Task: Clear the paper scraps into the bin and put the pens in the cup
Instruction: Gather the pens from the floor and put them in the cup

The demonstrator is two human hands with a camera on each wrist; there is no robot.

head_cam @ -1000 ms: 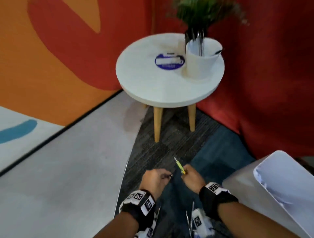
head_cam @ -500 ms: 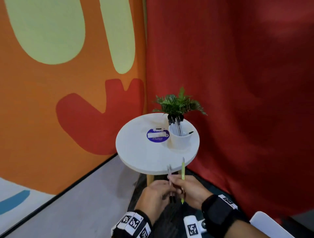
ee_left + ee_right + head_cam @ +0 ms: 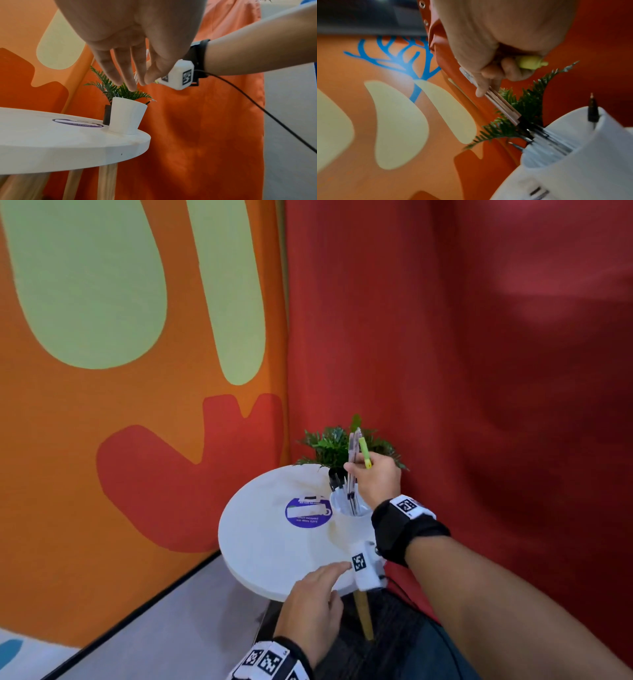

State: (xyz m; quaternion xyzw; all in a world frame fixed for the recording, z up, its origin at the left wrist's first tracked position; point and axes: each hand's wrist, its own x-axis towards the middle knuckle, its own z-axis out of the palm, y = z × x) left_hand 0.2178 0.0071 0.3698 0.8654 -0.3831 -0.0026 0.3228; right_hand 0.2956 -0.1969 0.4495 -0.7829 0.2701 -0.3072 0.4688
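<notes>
My right hand (image 3: 363, 470) grips a bundle of clear pens (image 3: 352, 460) together with a yellow-green pen (image 3: 365, 454), held upright over the white cup (image 3: 342, 505). The clear pens' lower ends dip into the cup among the pens standing there. In the right wrist view the hand (image 3: 491, 81) pinches the clear pens (image 3: 501, 106) just above the cup (image 3: 573, 162), with the yellow-green pen (image 3: 530, 63) in the fist. My left hand (image 3: 325, 580) hovers over the near table edge with straight fingers (image 3: 128, 75) and holds nothing. No bin or paper scraps are in view.
The cup stands near the right rim of a small round white table (image 3: 267, 542) on wooden legs (image 3: 363, 618). A purple round sticker (image 3: 308, 512) lies beside it, and a small potted plant (image 3: 332, 446) stands behind. Red curtain on the right, orange wall on the left.
Both hands rose from near the floor to the table. The clear pen passed from my left hand to my right, which moved over the cup. My left hand opened.
</notes>
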